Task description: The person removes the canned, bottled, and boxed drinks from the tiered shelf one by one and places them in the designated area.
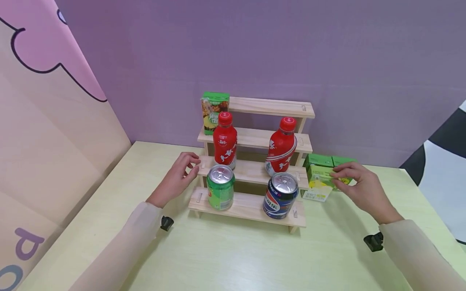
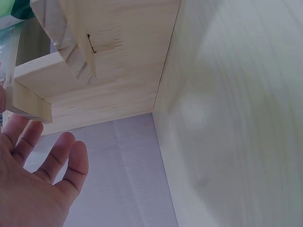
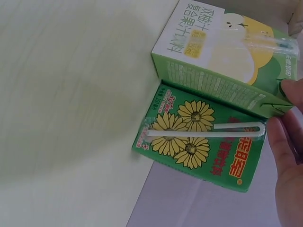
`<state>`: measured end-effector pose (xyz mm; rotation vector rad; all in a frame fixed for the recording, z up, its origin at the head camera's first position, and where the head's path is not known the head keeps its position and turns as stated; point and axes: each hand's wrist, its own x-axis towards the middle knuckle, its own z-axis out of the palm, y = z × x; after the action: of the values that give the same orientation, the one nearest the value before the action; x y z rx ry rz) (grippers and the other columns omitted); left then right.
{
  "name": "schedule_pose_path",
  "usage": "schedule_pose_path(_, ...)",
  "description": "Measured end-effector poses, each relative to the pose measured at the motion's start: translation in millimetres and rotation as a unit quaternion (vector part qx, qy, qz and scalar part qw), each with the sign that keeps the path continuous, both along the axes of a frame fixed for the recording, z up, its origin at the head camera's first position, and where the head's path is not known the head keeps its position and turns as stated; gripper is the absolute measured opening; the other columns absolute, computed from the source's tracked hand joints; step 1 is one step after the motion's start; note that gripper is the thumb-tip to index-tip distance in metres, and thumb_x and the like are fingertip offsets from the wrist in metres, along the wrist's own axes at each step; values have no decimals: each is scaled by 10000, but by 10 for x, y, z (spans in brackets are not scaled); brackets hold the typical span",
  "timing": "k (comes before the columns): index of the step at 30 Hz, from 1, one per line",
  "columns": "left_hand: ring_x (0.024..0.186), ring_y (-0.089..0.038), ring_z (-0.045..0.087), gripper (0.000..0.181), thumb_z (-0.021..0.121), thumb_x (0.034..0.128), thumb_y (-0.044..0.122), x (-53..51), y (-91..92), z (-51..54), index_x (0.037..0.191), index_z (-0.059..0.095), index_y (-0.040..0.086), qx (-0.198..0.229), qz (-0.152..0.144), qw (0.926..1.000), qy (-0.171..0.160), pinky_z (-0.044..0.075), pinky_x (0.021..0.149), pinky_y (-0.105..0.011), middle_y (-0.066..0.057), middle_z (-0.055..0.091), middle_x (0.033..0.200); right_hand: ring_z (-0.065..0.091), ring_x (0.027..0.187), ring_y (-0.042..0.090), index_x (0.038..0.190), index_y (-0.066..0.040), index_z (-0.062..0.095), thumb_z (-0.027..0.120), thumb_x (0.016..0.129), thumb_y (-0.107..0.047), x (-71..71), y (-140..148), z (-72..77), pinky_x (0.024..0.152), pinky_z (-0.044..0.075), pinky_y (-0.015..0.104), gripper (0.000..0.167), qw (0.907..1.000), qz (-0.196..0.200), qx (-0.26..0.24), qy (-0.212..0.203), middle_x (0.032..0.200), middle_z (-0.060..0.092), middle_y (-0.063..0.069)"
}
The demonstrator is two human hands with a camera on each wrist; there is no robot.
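A wooden stepped rack (image 1: pixel 251 206) holds a green can (image 1: pixel 220 194) and a dark blue cola can (image 1: pixel 278 202) on its lowest step. Two red bottles, the left one (image 1: pixel 225 145) and the right one (image 1: pixel 282 151), stand one step higher. A green drink carton (image 1: pixel 214 115) is on a step behind the left bottle. My left hand (image 1: pixel 180 176) is at the rack's left side, fingers loosely bent by a board's end. To the right, my right hand (image 1: pixel 362 186) pinches the top corner of a light green juice carton (image 3: pixel 213 52).
Beside the light green carton stands a dark green carton with yellow flowers (image 3: pixel 184 137); another dark green top (image 1: pixel 318 160) shows next to it. The pale table (image 1: pixel 225 258) meets a purple backdrop (image 1: pixel 255 52) behind the rack.
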<state>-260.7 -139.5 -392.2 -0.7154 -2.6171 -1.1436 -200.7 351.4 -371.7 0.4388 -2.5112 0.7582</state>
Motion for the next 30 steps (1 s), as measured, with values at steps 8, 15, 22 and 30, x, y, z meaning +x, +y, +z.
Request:
schedule_pose_path(8,1012,-219,464,222,529,974,183,2,-14,-7,1167,510,75,93,-62,9999,-4,470,802,-375,-46,432,1284,485,883,-47,886,-73,738,785,725,17,-4,-53,7,713,359,82,190,9999,-65,42,137,1003,612,-6)
schedule_pose_path(15,1003,-181,457,237,531,974,189,7,-8,-26,1181,514,77,72,-29,10000,-44,463,800,-333,-38,431,1288,564,836,45,915,-92,733,797,737,-62,17,-48,147,689,392,139,192,9992,11,399,-12,1028,612,10)
schedule_pose_path(22,995,-183,461,233,535,971,178,12,-14,-25,1176,519,67,136,-47,9999,-18,472,802,-366,-41,435,1286,510,883,-53,981,-100,713,779,758,-46,41,-146,578,736,383,86,239,9992,210,321,76,1115,597,-7)
schedule_pose_path(30,1005,-181,471,246,538,971,185,10,-1,-4,1185,517,66,142,-37,9999,-46,469,806,-345,-43,431,1291,497,924,-5,974,-68,697,775,749,-9,-20,-498,1219,803,355,94,245,9927,746,558,770,1114,608,24)
